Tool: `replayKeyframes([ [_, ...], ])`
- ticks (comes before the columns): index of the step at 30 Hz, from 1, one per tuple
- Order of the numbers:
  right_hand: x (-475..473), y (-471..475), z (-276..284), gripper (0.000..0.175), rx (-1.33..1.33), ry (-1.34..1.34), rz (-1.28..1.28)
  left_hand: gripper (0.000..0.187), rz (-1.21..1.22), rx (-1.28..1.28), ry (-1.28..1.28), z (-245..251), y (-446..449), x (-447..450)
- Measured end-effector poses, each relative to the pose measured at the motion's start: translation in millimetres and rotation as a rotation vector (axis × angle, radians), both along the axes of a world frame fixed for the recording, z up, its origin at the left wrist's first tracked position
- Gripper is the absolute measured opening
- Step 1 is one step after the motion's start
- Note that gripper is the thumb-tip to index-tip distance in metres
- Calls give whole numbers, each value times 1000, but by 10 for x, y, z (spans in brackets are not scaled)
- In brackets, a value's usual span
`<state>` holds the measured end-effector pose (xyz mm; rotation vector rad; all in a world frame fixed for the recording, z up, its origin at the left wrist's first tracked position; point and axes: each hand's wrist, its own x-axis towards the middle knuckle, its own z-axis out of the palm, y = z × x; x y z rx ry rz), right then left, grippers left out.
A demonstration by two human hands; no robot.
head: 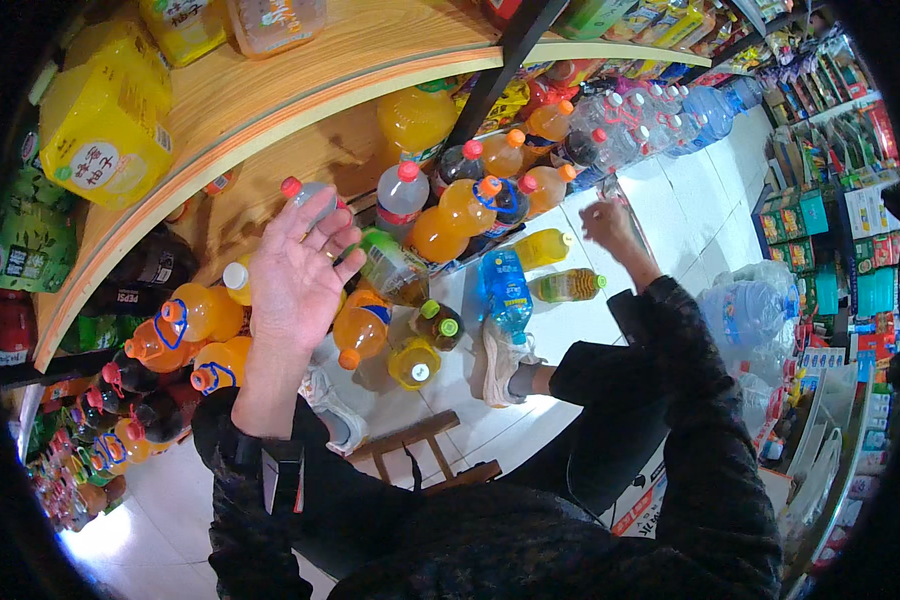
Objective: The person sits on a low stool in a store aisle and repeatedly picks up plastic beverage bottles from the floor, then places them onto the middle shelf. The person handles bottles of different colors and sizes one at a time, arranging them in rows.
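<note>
My left hand (300, 262) is raised before the lower shelf, palm towards the camera, fingers spread and slightly bent, holding nothing. Behind its fingers is a clear bottle with a red cap (307, 196). A green-labelled bottle (394, 266) leans just right of the thumb. Over the floor tiles at the right, my right hand (609, 225) has curled fingers; no object shows in it. Below it lie a yellow bottle (544, 248) and a green-capped bottle (568, 286). A blue bottle (506, 291) lies by my shoe. An orange soda bottle (361, 326) is below the left hand.
A wooden shelf edge (270, 124) curves above the left hand, with yellow packs (105, 112) on it. Orange soda bottles (469, 208) and clear water bottles (622, 127) crowd the lower row. A wooden stool (412, 450) is between my legs. Wrapped jugs (746, 304) are at the right.
</note>
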<state>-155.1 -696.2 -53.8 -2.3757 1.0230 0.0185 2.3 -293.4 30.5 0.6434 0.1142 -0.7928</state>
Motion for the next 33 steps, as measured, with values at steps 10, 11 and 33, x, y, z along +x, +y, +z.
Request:
replayKeyframes([
  [10,-236,-239,-1384,48,-63,188,-12,44,-18,113,21,-128,-186,-8],
  [11,-220,-235,-1433,41,-94,178,-59,43,-26,109,27,-143,-206,2],
  [33,-555,957,1656,29,-192,-86,461,46,-372,374,230,-567,-607,-636],
])
